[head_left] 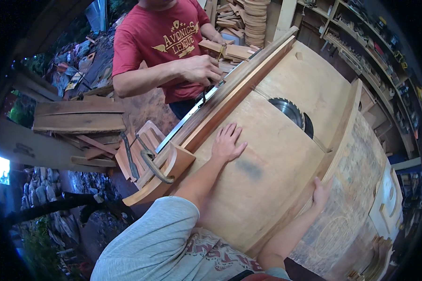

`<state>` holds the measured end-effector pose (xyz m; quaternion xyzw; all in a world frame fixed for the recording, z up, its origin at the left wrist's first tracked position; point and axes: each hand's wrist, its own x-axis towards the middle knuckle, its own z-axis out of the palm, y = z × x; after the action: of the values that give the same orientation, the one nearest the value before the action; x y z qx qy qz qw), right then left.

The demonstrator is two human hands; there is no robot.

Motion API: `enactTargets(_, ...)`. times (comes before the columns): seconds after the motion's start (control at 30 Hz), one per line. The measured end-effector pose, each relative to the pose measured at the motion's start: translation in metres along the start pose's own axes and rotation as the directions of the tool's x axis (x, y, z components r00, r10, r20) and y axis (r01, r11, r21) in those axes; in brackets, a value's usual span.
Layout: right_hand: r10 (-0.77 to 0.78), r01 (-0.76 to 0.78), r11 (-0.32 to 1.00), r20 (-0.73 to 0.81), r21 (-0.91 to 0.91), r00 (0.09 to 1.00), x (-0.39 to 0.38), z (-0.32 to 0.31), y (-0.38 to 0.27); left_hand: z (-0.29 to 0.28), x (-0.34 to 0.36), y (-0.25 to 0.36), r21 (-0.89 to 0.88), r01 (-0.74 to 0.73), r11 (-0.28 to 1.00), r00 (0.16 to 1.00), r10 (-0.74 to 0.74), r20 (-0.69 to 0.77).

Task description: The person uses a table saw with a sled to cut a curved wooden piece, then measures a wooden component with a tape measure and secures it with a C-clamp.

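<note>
My left hand [226, 143] lies flat, fingers apart, on a large plywood sled [267, 159] next to its long wooden fence [229, 93]. My right hand [321, 191] grips the sled's near right edge rail [342, 136]. A circular saw blade [290, 111] sticks up through the sled, beyond both hands. Across the fence a person in a red shirt [159, 42] holds a pencil [219, 52] at a metal ruler [192, 114] lying along the fence.
A curved metal handle [152, 165] sits at the fence's near end. Stacks of cut wood pieces [239, 28] lie behind the other person. Planks [79, 117] are piled at left. Shelves with tools [370, 42] line the right wall.
</note>
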<state>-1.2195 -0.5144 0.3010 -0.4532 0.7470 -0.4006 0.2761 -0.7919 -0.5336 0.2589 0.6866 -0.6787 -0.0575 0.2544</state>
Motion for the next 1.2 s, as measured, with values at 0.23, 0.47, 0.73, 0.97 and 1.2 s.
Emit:
enactTargets(0.23,0.010,-0.011,0.999,0.012,0.031,1.000,-0.005,-0.001,-0.016,-0.002,0.001,0.000,0.022,0.009,1.000,0.998,-0.010,0.056)
enactTargets(0.47,-0.009,0.007,0.999,0.037,0.039,0.999,-0.007,-0.002,-0.017,-0.002,0.000,0.001,0.012,-0.002,1.000,0.999,0.002,0.039)
enactTargets(0.73,0.012,-0.014,0.998,0.040,0.063,0.999,0.000,-0.001,-0.002,-0.003,0.002,0.001,0.014,0.000,1.000,0.999,0.000,0.050)
enactTargets(0.97,0.000,-0.003,0.996,0.026,0.092,1.000,0.001,0.000,0.001,-0.003,0.002,0.001,0.030,-0.005,1.000,0.999,0.004,0.039)
enactTargets(1.2,0.003,-0.008,0.993,0.047,0.115,0.999,-0.001,-0.001,-0.006,-0.003,0.002,0.002,0.030,-0.001,1.000,0.999,0.000,0.048)
